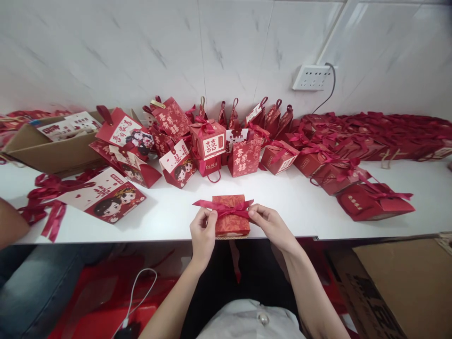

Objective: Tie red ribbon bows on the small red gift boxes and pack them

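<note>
A small red patterned box (pixel 231 224) lies at the front edge of the white table, with a crimson ribbon (pixel 230 210) tied in a bow across its top. My left hand (pixel 204 230) pinches the bow's left side between thumb and fingers, beside the box. On the other side, my right hand (pixel 270 227) has its thumb and fingers closed on the bow's right loop. The underside of the box is hidden.
Red gift boxes (pixel 245 157) stand behind on the white table (pixel 169 221), with many more heaped at the right. Loose ribbons (pixel 52 219) and a cardboard box (pixel 35 153) are at the left. A person's arm (pixel 10 223) reaches the left edge. A socket strip (pixel 311 77) hangs on the wall.
</note>
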`<state>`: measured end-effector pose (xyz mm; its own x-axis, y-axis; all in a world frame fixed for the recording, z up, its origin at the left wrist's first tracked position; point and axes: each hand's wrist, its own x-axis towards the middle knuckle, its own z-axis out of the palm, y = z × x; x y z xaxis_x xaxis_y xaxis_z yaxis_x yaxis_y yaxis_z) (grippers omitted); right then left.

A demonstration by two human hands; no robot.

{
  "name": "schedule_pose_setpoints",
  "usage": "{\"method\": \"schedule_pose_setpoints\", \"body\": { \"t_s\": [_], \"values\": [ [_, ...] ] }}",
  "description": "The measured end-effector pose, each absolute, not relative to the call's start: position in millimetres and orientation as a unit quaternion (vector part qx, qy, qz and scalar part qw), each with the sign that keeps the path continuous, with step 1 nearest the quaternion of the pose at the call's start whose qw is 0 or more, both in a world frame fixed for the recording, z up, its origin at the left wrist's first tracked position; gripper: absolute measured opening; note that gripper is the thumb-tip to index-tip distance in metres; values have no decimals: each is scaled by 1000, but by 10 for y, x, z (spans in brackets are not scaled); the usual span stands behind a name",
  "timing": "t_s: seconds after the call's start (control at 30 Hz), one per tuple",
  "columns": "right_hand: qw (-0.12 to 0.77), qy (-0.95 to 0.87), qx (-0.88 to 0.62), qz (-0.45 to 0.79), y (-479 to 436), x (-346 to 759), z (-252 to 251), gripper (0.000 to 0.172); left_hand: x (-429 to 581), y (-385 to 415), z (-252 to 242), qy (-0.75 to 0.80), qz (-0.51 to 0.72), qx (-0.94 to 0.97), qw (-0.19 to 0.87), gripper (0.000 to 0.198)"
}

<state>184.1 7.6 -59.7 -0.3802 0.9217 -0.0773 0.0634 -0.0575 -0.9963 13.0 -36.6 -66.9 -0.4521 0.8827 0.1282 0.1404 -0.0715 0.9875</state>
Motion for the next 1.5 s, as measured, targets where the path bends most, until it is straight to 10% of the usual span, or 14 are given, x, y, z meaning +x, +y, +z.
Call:
{"method": "schedule_pose_setpoints", "body": {
  "t_s": [0.27, 0.43, 0.63, 1.1, 1.3, 1.5],
  "values": [
    [351, -604, -432, 570, 154, 1980, -596, 39, 122, -349, -631, 603, 593, 424, 323, 31],
    [402, -704, -478, 339, 406, 1846, -273, 25, 90, -351, -602, 602, 575, 443, 333, 30],
    [191, -886, -345, 244, 552, 1276, 62, 8, 95, -370, -604, 616, 552, 461, 322, 25],
    [189, -826, -408, 340, 602, 1173, -66, 11, 61, -438, -644, 627, 524, 553, 161, 3],
    [332, -723, -504, 335, 538, 1672, -152, 25, 38, -409, -528, 554, 417, 718, 61, 35],
    [225, -656, -513, 506, 305, 2127, -533, 52, 71, -357, -494, 552, 389, 733, 83, 41]
  ]
}}
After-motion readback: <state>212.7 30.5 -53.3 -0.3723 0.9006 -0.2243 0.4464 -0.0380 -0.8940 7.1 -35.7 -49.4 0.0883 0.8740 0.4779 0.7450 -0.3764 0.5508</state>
